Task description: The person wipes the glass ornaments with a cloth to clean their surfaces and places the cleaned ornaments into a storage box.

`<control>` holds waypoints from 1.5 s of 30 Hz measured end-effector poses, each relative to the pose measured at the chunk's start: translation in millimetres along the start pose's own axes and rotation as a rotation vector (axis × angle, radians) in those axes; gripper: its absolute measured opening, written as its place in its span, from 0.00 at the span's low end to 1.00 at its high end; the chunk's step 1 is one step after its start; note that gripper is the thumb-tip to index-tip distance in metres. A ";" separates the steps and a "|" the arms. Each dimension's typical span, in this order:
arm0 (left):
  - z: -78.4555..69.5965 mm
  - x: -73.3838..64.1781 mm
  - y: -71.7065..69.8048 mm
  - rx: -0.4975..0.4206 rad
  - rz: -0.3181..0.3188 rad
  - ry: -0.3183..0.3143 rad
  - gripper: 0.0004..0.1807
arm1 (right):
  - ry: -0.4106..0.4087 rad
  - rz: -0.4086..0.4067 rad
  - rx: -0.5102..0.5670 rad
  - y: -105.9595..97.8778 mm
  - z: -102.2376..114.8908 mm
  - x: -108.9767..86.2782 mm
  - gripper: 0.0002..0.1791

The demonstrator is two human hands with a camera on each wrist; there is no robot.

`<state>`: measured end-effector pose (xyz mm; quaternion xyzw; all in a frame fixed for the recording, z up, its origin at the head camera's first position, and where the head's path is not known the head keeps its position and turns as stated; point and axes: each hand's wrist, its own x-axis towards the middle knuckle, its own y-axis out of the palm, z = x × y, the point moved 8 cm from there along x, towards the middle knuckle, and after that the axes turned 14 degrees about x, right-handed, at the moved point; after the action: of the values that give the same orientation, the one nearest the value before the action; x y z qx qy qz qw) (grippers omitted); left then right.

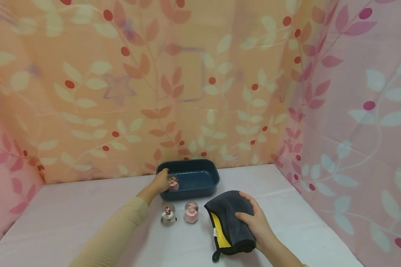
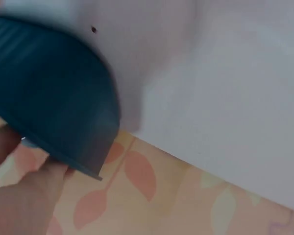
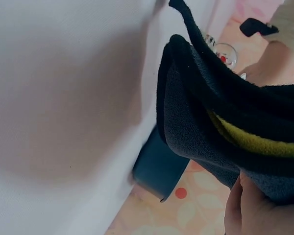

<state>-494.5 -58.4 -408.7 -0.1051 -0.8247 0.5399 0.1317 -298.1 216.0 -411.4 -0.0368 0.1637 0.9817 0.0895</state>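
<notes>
My left hand [image 1: 161, 181] reaches into the left end of a dark blue basin [image 1: 200, 193] and grips a small snow globe with a pink base [image 1: 173, 184]. In the left wrist view the fingers [image 2: 27, 200] bend over the basin's rim, and most of the globe is hidden. Off to the right, my right hand [image 1: 258, 226] holds a folded grey towel [image 1: 232, 215] with a yellow inner side and black edging. Thumb and fingers clasp its right side, above the table.
Two more snow globes stand on the white tabletop [image 1: 70, 222] in front of the basin: one with a white base [image 1: 168, 215], one pink [image 1: 191, 212]. Behind the basin hangs an orange leaf-patterned curtain [image 1: 194, 111]; a pink one [image 1: 361, 148] borders the right side.
</notes>
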 end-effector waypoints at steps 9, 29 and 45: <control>10.3 -42.6 -19.8 -0.384 -0.130 -0.109 0.30 | -0.003 0.018 -0.012 3.3 5.5 -0.6 0.36; 0.4 -103.7 2.4 -0.545 -0.059 -0.183 0.35 | -0.001 -0.017 0.089 0.2 10.8 -0.1 0.37; 22.2 -118.0 46.9 -0.586 0.119 -0.343 0.40 | 0.009 0.007 0.183 10.2 10.7 -10.0 0.37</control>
<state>-389.1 -96.2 -472.5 -0.0941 -0.9473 0.2966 -0.0765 -290.7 208.3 -397.0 -0.0322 0.2534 0.9628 0.0883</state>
